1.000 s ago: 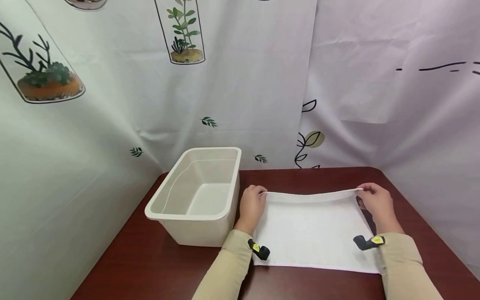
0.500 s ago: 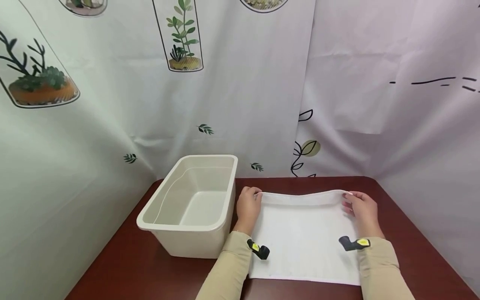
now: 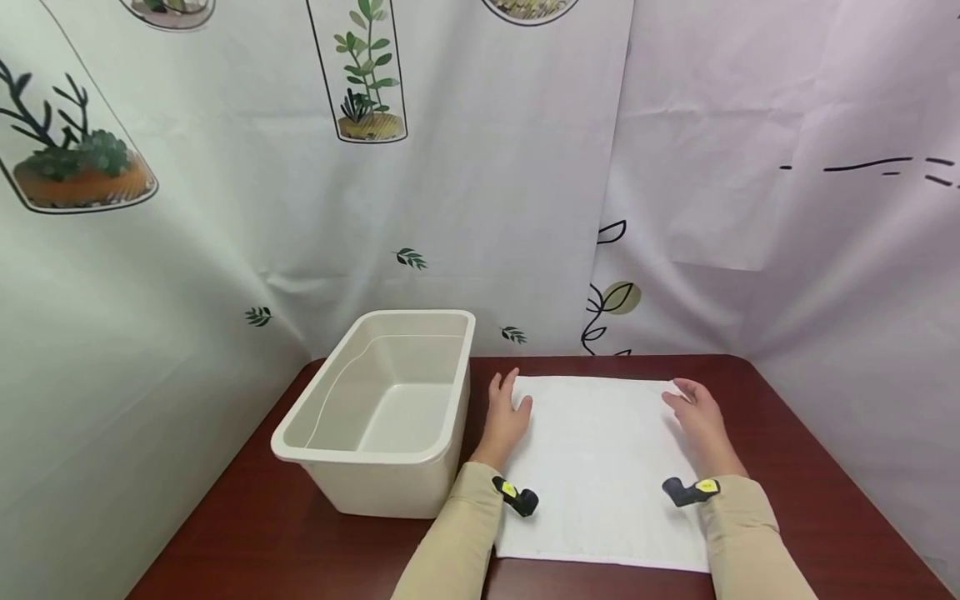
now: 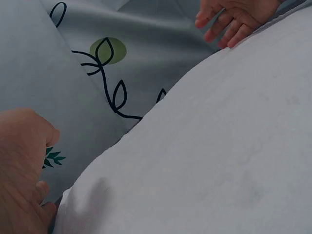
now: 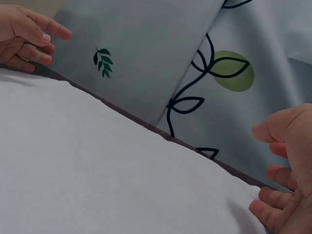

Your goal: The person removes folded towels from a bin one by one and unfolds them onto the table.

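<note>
A white cloth (image 3: 600, 467) lies flat on the dark red table, its far edge now down along the tabletop. At its far left corner is my left hand (image 3: 506, 423), fingers spread and thumb apart, holding nothing. My right hand (image 3: 701, 421) hovers by the far right corner with its fingers loose and parted. In the left wrist view the cloth (image 4: 204, 141) fills the lower right. The right wrist view has both hands beside the far edge of the cloth (image 5: 112, 165), neither gripping it.
A cream plastic tub (image 3: 375, 456) stands on the table (image 3: 247, 533) left of the cloth, close to my left forearm; its inside shows nothing. Patterned white curtains (image 3: 480, 208) hang behind and at both sides of the table.
Both hands held the raised far edge of the cloth before; they have let go and the edge has dropped flat. My right hand has shifted left, and the cloth's right side with it.
</note>
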`<state>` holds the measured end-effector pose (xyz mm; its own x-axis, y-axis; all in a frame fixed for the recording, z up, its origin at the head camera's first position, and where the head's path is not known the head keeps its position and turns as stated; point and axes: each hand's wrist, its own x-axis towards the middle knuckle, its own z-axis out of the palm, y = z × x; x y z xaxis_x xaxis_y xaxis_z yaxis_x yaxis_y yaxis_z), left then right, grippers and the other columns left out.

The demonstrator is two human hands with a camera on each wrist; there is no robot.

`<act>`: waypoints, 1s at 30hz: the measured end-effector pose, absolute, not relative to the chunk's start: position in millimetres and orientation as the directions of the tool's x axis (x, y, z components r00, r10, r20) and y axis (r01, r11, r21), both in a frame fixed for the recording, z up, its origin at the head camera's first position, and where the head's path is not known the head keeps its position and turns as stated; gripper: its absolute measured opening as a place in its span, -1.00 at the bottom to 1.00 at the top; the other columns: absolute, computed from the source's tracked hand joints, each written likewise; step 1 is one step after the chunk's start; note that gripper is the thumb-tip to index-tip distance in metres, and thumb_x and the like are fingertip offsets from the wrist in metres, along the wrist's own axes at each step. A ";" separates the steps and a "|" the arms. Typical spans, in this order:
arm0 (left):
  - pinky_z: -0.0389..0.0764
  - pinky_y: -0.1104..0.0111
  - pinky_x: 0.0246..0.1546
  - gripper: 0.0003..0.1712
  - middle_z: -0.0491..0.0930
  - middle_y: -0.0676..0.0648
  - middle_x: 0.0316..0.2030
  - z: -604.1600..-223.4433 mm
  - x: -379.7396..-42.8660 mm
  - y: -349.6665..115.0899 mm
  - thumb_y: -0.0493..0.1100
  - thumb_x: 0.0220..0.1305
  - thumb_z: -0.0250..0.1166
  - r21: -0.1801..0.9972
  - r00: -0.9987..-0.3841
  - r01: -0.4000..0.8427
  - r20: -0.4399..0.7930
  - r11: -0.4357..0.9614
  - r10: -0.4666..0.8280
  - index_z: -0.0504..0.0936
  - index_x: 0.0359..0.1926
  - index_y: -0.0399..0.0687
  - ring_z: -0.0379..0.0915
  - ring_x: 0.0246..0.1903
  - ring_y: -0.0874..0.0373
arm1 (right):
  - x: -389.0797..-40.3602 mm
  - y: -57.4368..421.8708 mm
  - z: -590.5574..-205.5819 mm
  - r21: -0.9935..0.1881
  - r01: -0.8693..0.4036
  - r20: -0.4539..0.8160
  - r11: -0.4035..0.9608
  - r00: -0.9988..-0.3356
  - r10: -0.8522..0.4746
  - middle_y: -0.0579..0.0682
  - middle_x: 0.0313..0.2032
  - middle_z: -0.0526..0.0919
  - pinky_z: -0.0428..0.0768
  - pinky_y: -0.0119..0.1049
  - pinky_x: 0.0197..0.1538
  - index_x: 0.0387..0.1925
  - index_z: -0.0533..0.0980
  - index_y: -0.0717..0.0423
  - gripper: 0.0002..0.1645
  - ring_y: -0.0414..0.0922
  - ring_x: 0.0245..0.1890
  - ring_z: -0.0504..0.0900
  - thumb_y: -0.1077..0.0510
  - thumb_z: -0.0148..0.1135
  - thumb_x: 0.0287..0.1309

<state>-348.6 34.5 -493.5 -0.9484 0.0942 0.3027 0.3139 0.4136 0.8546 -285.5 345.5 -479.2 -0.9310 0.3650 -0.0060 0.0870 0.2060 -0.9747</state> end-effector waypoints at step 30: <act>0.12 -0.04 0.46 -0.45 0.22 -0.32 0.47 -502.7 -326.1 63.6 0.00 0.56 -0.08 0.363 -0.928 0.368 0.195 0.856 0.317 0.42 0.41 -0.13 0.05 0.49 -0.23 | -317.8 199.4 -488.5 -0.715 -0.108 0.225 0.691 -0.971 0.080 0.33 0.36 0.39 0.22 0.17 0.44 0.38 0.37 0.23 -0.41 0.29 0.41 0.29 0.14 0.10 0.37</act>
<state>-326.1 63.6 -502.7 -0.9282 0.3165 0.1954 0.3683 0.8559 0.3631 -317.8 199.4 -488.5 -0.9711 0.0803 0.2245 -0.1081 0.6910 -0.7147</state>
